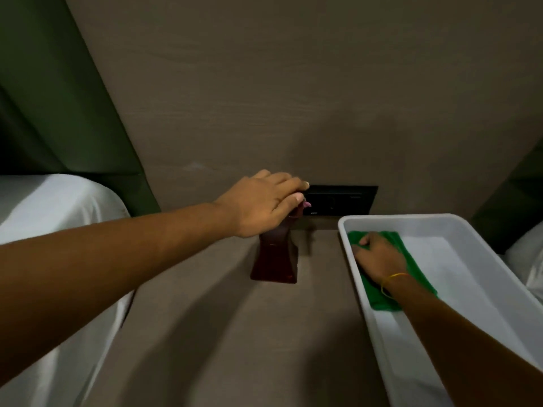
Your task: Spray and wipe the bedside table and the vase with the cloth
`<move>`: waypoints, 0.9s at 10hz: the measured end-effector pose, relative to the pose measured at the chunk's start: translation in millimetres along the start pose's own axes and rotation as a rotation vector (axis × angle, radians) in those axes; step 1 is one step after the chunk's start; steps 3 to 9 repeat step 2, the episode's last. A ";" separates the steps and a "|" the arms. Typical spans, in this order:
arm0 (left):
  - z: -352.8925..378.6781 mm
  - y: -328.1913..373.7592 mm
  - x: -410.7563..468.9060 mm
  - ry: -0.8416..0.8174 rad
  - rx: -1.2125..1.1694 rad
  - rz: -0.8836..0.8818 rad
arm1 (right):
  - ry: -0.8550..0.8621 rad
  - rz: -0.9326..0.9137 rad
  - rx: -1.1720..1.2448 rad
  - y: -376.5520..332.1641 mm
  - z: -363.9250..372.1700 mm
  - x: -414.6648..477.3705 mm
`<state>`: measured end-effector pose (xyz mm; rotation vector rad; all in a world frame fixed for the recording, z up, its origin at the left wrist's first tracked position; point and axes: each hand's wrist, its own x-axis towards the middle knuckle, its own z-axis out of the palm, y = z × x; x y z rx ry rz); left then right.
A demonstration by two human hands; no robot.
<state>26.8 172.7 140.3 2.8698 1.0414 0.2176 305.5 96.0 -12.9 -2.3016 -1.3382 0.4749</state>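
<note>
White tray (476, 230) on worktop (205, 333) holds green cloth (411, 268); right hand (379, 257) presses on it, grip unclear. Left hand (261, 201) clasps dark red spray bottle (274, 259) top, standing beside tray.

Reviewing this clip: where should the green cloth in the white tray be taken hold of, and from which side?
Best pinched from above at the far end of the green cloth, where the right hand already rests. It lies flat against the white tray floor near the left wall, which probably blocks a sideways approach.
</note>
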 end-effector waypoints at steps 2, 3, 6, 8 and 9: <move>-7.4 6.2 -2.5 -0.080 0.041 -0.061 | -0.066 0.076 -0.170 -23.0 -7.1 5.6; -7.4 6.2 -2.5 -0.080 0.041 -0.061 | -0.066 0.076 -0.170 -23.0 -7.1 5.6; -7.4 6.2 -2.5 -0.080 0.041 -0.061 | -0.066 0.076 -0.170 -23.0 -7.1 5.6; -7.4 6.2 -2.5 -0.080 0.041 -0.061 | -0.066 0.076 -0.170 -23.0 -7.1 5.6; -7.4 6.2 -2.5 -0.080 0.041 -0.061 | -0.066 0.076 -0.170 -23.0 -7.1 5.6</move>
